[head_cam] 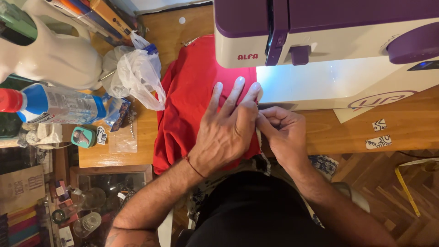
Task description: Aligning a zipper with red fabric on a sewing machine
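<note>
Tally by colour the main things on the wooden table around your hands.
Red: 1, red fabric
White and purple: 1, sewing machine
Blue: 1, plastic bottle
White: 1, plastic bag
Patterned scraps: 2
Total: 6

Wooden table [343,130] under red cloth [192,105], sewing machine [329,45], plastic bag [137,73] (crumpled), bottle [55,103].

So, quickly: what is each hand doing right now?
Left hand: open, flat on the red cloth.
Right hand: closed, pinching a cloth edge.
</note>
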